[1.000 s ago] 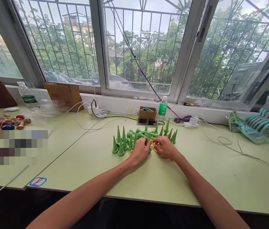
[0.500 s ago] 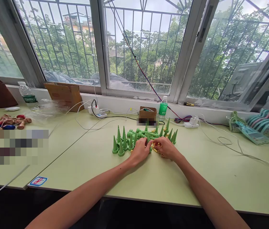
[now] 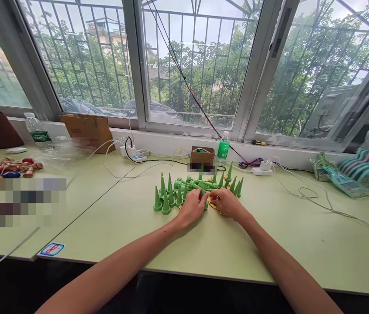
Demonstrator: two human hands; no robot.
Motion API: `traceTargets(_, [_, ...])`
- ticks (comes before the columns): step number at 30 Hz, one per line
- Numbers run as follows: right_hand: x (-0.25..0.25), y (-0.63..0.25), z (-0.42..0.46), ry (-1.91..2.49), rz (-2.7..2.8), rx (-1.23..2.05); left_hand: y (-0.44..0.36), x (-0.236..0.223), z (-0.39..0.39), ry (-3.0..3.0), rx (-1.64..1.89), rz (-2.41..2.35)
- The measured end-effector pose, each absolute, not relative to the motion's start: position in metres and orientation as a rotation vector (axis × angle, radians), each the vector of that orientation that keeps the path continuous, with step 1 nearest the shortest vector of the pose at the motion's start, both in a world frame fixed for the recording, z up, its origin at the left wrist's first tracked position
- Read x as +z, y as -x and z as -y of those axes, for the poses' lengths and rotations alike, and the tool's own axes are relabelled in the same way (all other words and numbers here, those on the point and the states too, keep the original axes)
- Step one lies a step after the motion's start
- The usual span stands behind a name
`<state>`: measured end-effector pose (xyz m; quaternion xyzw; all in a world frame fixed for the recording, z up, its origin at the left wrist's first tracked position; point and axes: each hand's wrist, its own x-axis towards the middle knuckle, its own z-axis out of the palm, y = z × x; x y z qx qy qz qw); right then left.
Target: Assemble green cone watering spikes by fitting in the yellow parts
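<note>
My left hand [image 3: 193, 206] is closed around a green plastic cone spike [image 3: 205, 206]; its tip and part of its base show past the fingers. Close by on the right, the bent fingers of my right hand [image 3: 228, 203] are drawn together over small yellow plastic pieces [image 3: 212, 206]. Whatever sits between those fingertips is hidden. To the left of my hands, several green cone spikes [image 3: 166, 205] stand upright on their round bases. Behind my hands lies a pile of green ribbed pieces [image 3: 192, 183], and more upright green cones [image 3: 229, 174] stand to its right.
At the back are a small cardboard box [image 3: 203, 156], a green-labelled bottle [image 3: 223, 147] and a white power strip [image 3: 263, 170]. White cables [image 3: 322, 198] cross the table's right side, near teal hangers [image 3: 367, 170]. Wooden toys [image 3: 7, 168] lie at the far left.
</note>
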<state>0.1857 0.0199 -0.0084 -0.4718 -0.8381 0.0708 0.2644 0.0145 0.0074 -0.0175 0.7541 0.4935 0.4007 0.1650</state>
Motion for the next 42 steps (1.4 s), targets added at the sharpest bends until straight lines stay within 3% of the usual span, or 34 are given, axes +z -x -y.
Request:
traceTargets(12, [-0.010,-0.188,-0.022,1.223,2.200,0.149,-0.015,-0.013,-0.006,-2.090,1.206,-1.420])
traceTargets(24, [-0.003,-0.184,-0.018,1.053,2.002,0.177,-0.016,-0.012,-0.006,-1.564,1.145,-1.111])
traceTargets(42, [0.006,-0.175,-0.003,0.981,1.987,0.244,-0.017,-0.007,-0.007,-1.442,1.264,-1.022])
